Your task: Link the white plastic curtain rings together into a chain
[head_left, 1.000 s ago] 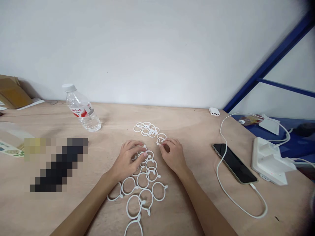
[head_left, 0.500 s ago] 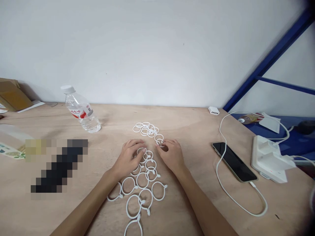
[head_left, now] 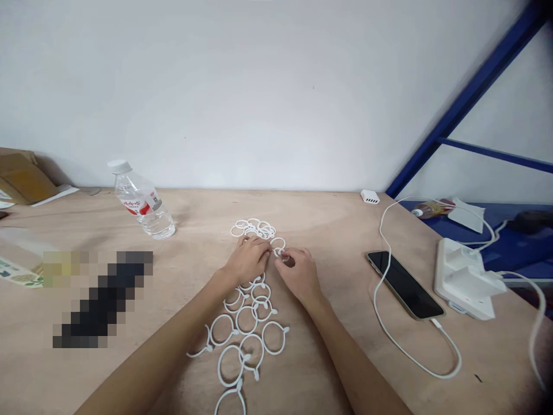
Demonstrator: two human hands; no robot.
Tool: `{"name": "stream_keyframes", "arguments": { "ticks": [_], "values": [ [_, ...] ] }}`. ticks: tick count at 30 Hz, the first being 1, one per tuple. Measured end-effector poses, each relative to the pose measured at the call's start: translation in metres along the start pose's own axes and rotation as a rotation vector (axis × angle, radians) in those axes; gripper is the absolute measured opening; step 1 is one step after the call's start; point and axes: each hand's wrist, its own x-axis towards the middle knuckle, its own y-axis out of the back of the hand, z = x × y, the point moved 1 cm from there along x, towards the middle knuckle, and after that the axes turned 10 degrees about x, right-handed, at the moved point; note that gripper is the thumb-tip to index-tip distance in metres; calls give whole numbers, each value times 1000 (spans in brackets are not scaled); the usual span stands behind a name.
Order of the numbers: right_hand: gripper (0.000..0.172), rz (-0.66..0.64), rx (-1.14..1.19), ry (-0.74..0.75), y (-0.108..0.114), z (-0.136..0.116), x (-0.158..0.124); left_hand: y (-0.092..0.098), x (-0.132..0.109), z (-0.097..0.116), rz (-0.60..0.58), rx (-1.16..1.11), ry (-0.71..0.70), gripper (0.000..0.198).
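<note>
White curtain rings with small eyelets lie on the wooden table. My right hand (head_left: pixel 299 275) pinches a small white ring (head_left: pixel 279 252) between thumb and fingers, in front of the far cluster. My left hand (head_left: pixel 249 260) reaches in from the other side, its fingers closed together at the left edge of a linked curtain ring (head_left: pixel 277 243); its exact grip is partly hidden. Beyond the left hand sits a cluster of overlapping rings (head_left: pixel 254 226). Nearer me, several larger curtain rings (head_left: pixel 246 320) spread in a loose trail, some of them under my left wrist.
A water bottle (head_left: pixel 144 202) stands at the back left, near a cardboard box (head_left: pixel 26 176). A blurred dark object (head_left: pixel 103 300) lies at left. To the right are a phone (head_left: pixel 404 285) with a white cable (head_left: pixel 389 340), a power strip (head_left: pixel 464 279) and a small white charger (head_left: pixel 370 197).
My left hand has moved forward and right, from the nearer rings to beside my right hand. The right hand stays at the small ring. The view has shifted slightly.
</note>
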Motion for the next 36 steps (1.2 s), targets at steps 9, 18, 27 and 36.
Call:
{"name": "stream_keyframes", "arguments": {
  "ticks": [9,18,27,36],
  "values": [
    [20,-9,-37,-31,3,2,-1,1,9,3,-6,57,-37,28],
    [21,-169,53,83,4,0,-4,-3,19,5,20,-8,35,26],
    [32,-183,431,79,3,-12,-7,21,-18,-6,-13,-396,127,41],
    [20,-198,817,-13,1,-29,-13,24,-62,-3,82,-813,289,47]
  ]
}}
